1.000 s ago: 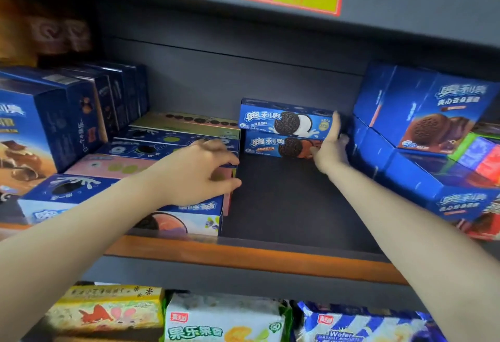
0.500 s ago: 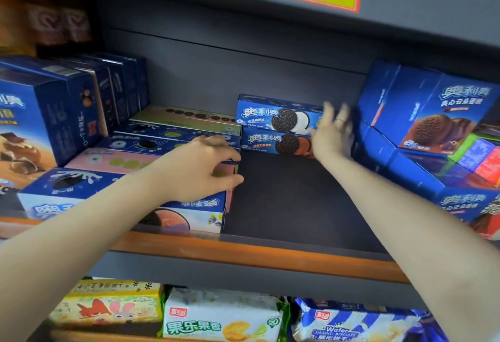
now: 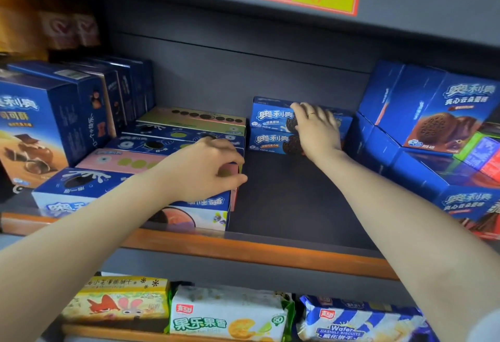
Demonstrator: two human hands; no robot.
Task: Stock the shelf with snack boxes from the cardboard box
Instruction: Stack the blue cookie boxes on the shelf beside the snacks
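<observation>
head view: the right hand [image 3: 316, 128] lies with fingers spread and fairly straight over the front of two stacked cookie boxes [image 3: 273, 128] at the back of the shelf [image 3: 270, 249]. the left hand [image 3: 205, 168] curls its fingers round the end of a pink box [image 3: 121, 160]. best to press both rows square and flush, gently.

Two stacked blue cardboard cookie boxes [image 3: 273, 128] stand at the dark metal shelf [image 3: 292, 206] rear; flat-lying snack boxes [image 3: 167, 147] left, tilted blue cake boxes [image 3: 422, 136] right.
</observation>
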